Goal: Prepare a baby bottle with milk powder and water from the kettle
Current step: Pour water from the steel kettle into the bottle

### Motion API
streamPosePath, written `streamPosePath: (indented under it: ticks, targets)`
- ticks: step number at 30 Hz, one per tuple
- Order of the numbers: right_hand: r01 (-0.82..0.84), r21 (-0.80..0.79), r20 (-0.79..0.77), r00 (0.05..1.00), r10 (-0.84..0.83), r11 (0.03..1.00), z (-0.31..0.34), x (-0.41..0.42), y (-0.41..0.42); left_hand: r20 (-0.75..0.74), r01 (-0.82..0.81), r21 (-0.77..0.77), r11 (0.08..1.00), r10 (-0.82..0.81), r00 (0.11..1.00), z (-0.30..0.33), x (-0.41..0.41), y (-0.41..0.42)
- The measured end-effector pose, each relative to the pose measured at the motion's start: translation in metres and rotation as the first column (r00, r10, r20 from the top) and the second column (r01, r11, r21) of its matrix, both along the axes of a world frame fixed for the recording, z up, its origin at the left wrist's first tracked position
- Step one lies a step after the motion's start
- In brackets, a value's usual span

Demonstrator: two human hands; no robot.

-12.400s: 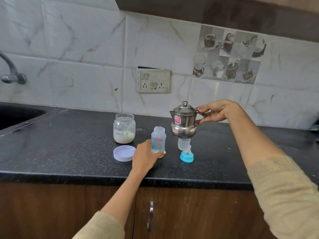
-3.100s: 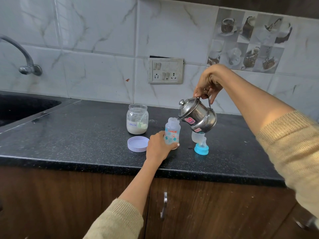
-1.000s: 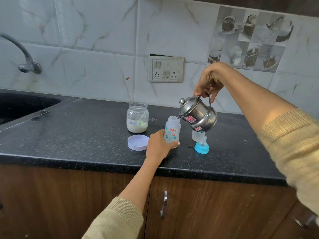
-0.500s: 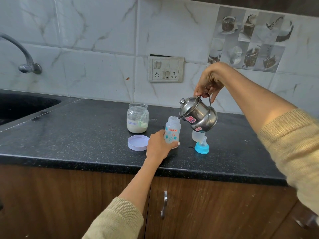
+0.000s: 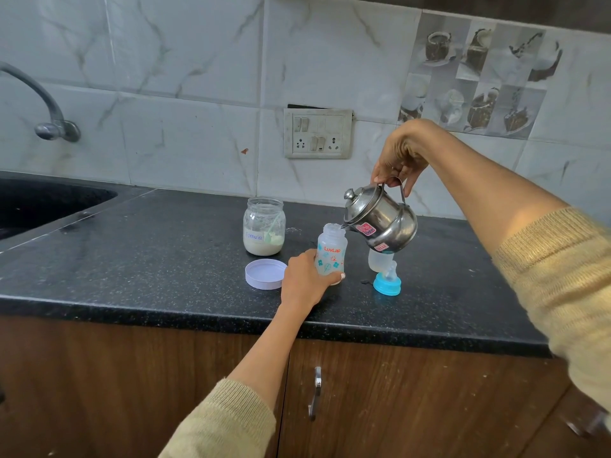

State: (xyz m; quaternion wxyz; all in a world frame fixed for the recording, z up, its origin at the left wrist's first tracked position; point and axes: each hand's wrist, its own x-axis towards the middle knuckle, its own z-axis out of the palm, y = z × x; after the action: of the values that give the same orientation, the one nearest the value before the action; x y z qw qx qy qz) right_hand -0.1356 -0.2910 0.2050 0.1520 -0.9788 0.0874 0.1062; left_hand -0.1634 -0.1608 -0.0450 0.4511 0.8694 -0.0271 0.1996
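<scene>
Your left grip [image 5: 305, 279] hides the bottle [image 5: 331, 251] base; kettle [image 5: 380, 219] covers the clear cap [image 5: 380, 261] top. Sink [image 5: 39, 203] cut off at 9 o'clock.

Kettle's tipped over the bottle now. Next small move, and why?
Probably hold the pour a bit longer: the kettle spout sits at the mouth of the bottle, which the left hand grips. The fill level is hard to read. Then tip upright.

The counter [image 5: 148, 259] lies open from the lid [image 5: 265, 274] toward 9 o'clock, up to the sink [image 5: 49, 206]. At 12 o'clock the jar [image 5: 264, 226], bottle [image 5: 331, 249], tilted kettle [image 5: 380, 219], cap [image 5: 380, 261] and teat [image 5: 387, 280] crowd together. Toward 3 o'clock the right arm crosses above bare counter.
</scene>
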Motion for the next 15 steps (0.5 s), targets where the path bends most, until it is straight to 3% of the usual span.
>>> streamPosePath:
  ticks: [15]
  targets:
    - [-0.004,-0.010,0.008,1.000,0.004,1.000,0.0000,-0.0021,0.0007,-0.009,-0.001,0.000,1.000,0.001,1.000,0.0007,-0.0006,0.0001]
